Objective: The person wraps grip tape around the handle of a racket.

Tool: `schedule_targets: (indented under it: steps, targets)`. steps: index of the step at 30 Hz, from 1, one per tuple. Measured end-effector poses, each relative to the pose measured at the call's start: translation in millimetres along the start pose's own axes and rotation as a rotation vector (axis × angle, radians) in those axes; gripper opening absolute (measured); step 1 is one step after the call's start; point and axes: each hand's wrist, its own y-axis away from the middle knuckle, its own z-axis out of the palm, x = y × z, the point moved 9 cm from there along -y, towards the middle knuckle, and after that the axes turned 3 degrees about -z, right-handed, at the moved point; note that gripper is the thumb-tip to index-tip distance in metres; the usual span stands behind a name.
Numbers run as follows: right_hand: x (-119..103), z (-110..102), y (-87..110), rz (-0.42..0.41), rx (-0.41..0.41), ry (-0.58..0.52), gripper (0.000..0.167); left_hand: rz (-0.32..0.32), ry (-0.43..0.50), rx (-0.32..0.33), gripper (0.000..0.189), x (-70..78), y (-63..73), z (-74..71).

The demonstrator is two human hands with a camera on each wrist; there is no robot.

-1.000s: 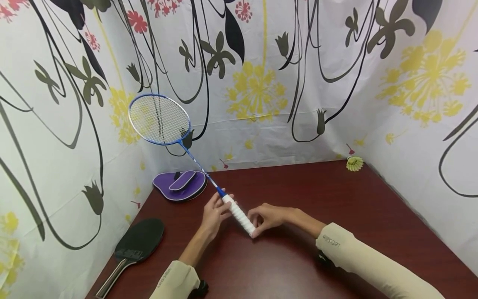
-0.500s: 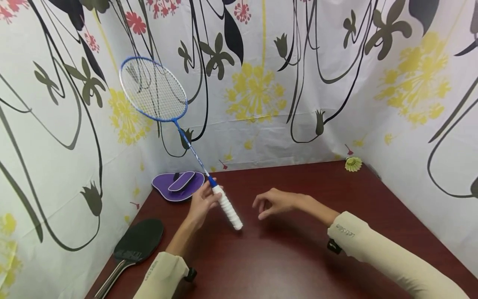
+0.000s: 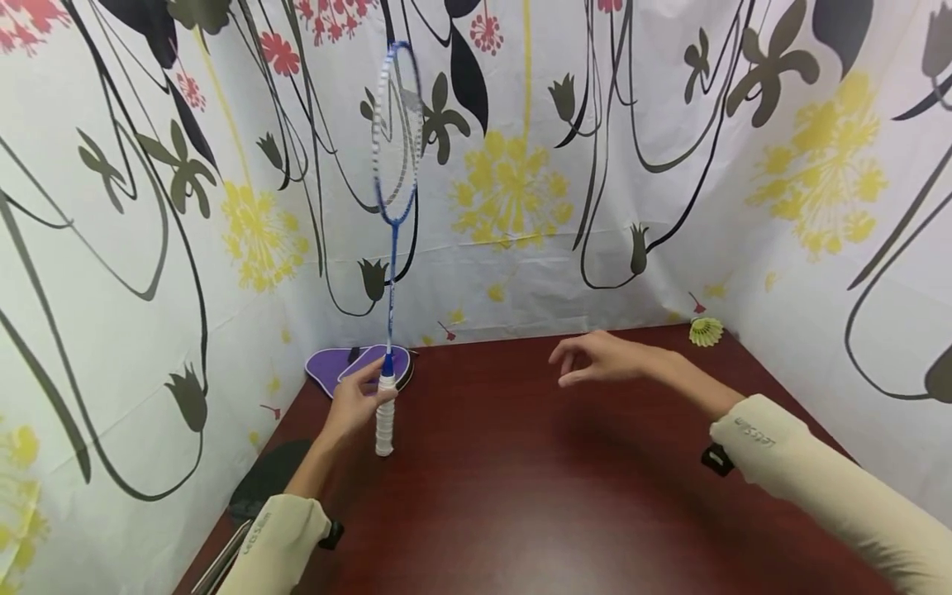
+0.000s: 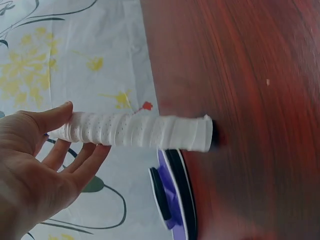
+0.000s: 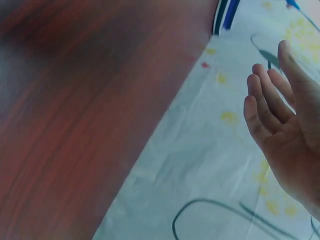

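A blue and white badminton racket stands nearly upright in the head view, its head turned almost edge-on. My left hand pinches the top of its white wrapped handle between thumb and fingers. In the left wrist view the racket's handle juts out past the fingertips of the left hand, its butt end free. Off to the right, my right hand hovers over the table with loosely bent fingers, holding nothing. The right wrist view shows that right hand with nothing in its palm.
A purple paddle case lies at the table's back left, partly behind the left hand. The black table tennis paddle at the left edge is partly covered by the left arm. A yellow shuttlecock sits in the back right corner of the brown table.
The racket has swung from leaning left to nearly upright and turned edge-on, as the left hand moved left. My right hand has let go of the handle's end and moved right and away.
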Motion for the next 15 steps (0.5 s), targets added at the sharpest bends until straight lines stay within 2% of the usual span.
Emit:
schedule_targets:
  steps: [5, 10, 13, 15]
  targets:
    - [14.2, -28.2, 21.3, 0.011, 0.090, 0.014, 0.037, 0.037, -0.094, 0.030, 0.063, -0.5, -3.7, -9.1]
    - [31.9, -63.2, 45.6, 0.078, 0.246, 0.007, 0.026, 0.069, -0.185, 0.081, 0.056, -1.3, -4.9, -17.8]
    - [42.8, -85.1, 61.7, 0.122, 0.368, -0.040, 0.026, 0.070, -0.221, 0.099, 0.050, -3.3, -5.2, -20.1]
    - [50.7, -97.7, 73.9, 0.132, 0.455, -0.133, 0.029, 0.066, -0.246, 0.110, 0.046, -4.1, -5.5, -20.5]
